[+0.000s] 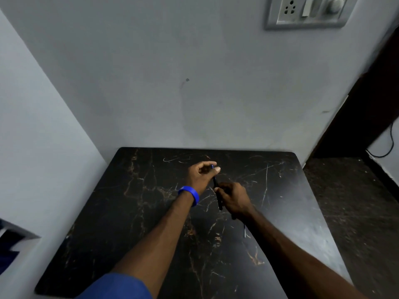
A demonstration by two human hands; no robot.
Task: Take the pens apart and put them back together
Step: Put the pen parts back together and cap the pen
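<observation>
From the head camera, both hands work over the far middle of the dark marbled surface (133,203), well in from its edges. The right hand (234,198) is closed around the lower part of a slim dark pen (216,186), which stands tilted above the surface and not on it. The left hand (201,173), with a blue wristband (190,195) on its wrist, pinches the pen's top end between thumb and fingertips, where a small blue tip shows. This looks like work at the top end, pulling off or twisting a cap or end piece, though which direction cannot be told. A thin pale part (245,230) lies on the surface just under the right forearm, possibly a refill. The next move likely calls for a steady right hold while the left twists or pulls along the pen's axis
</observation>
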